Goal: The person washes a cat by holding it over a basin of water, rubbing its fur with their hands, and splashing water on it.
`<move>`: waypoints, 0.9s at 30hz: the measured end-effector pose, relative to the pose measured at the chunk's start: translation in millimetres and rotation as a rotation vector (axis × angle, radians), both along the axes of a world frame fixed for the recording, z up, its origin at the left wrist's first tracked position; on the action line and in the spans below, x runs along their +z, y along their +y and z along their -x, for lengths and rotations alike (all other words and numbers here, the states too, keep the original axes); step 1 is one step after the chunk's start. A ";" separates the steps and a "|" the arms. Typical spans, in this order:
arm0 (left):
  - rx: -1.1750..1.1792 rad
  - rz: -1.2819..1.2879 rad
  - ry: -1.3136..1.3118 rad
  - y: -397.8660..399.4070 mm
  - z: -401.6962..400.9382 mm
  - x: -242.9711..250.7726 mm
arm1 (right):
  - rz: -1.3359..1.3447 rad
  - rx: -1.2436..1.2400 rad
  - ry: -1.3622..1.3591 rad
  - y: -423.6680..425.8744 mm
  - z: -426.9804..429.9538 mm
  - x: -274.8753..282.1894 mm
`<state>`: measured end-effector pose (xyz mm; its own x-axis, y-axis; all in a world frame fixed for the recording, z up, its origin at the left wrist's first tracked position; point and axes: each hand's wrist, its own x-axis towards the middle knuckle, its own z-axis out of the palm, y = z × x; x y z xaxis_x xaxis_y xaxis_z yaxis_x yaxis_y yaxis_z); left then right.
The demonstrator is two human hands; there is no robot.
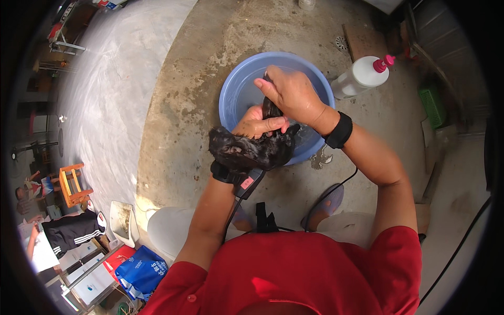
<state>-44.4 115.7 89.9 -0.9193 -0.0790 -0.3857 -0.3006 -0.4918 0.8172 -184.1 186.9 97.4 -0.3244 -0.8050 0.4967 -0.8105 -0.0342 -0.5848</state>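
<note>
A small wet animal with black fur lies over my left wrist and the near rim of a round blue plastic basin. My left hand is closed round a dark, wet, narrow part of it above the basin. Just above, my right hand grips the upper end of that same part; whether this is a leg or the tail I cannot tell. Some water shows in the basin, mostly hidden by my hands. Both wrists wear black bands, and a small black device with a cable sits by the left one.
A white pump bottle with a pink top stands right of the basin, near a floor drain. A green plastic basket is farther right. At left are a wooden stool, a white bin, a blue bag and other people.
</note>
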 end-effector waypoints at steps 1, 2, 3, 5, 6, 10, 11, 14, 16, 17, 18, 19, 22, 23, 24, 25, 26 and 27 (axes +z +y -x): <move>-0.003 -0.008 -0.017 -1.0 -4.3 5.5 | -0.008 -0.003 -0.017 -0.1 -2.8 2.9; -0.022 -0.030 0.035 -2.8 -7.9 9.3 | -0.135 0.067 -0.315 0.6 -4.0 7.6; -0.041 -0.048 0.093 -6.8 -10.0 10.7 | -0.255 0.136 -0.608 0.8 -4.6 16.4; 0.005 0.023 0.181 -14.9 -18.1 14.2 | -0.251 0.220 -1.178 0.6 -4.9 15.7; 0.024 0.028 0.210 -20.1 -24.8 14.5 | -0.238 0.256 -1.181 3.0 -9.7 7.0; 0.073 0.019 0.213 -32.1 -38.3 10.8 | -0.303 0.495 -0.907 34.9 -45.9 -43.6; 0.092 0.031 0.197 -33.2 -43.9 11.6 | -0.325 0.529 -0.825 38.9 -51.2 -45.4; -0.041 0.039 0.083 -22.2 -49.9 10.6 | -0.321 0.629 -0.578 44.7 -48.7 -76.1; -0.163 0.062 0.005 -9.9 -53.8 7.9 | -0.455 0.662 -0.582 50.8 -47.1 -87.1; -0.160 0.055 -0.002 -4.9 -55.2 8.5 | -0.586 0.685 -0.575 51.7 -46.7 -93.0; -0.173 0.026 -0.019 1.6 -55.3 8.5 | -0.463 0.634 -0.417 51.0 -50.3 -117.1; -0.180 0.000 -0.036 5.7 -57.3 7.9 | -0.633 0.513 -0.374 46.4 -47.4 -100.4; -0.243 0.083 -0.101 14.1 -60.4 10.8 | -0.563 0.537 -0.465 38.7 -60.8 -116.2; -0.296 0.161 -0.145 14.0 -63.8 10.7 | -0.508 0.519 -0.502 44.4 -70.8 -100.9; -0.300 0.176 -0.162 14.3 -64.6 9.1 | -0.455 0.489 -0.537 50.3 -75.9 -88.1; -0.296 0.172 -0.167 15.0 -64.6 8.9 | -0.458 0.495 -0.541 52.8 -79.0 -89.9; -0.262 0.168 -0.165 16.6 -63.3 9.9 | -0.416 0.554 -0.580 55.5 -81.3 -93.6; -0.228 0.160 -0.162 21.2 -62.5 11.0 | -0.378 0.611 -0.619 61.5 -83.0 -97.8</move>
<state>18.1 136.9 100.9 -0.8479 0.0509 -0.5277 -0.5209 -0.2659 0.8112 -101.2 248.4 -0.5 0.0877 -0.9949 0.0491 -0.2569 -0.0702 -0.9639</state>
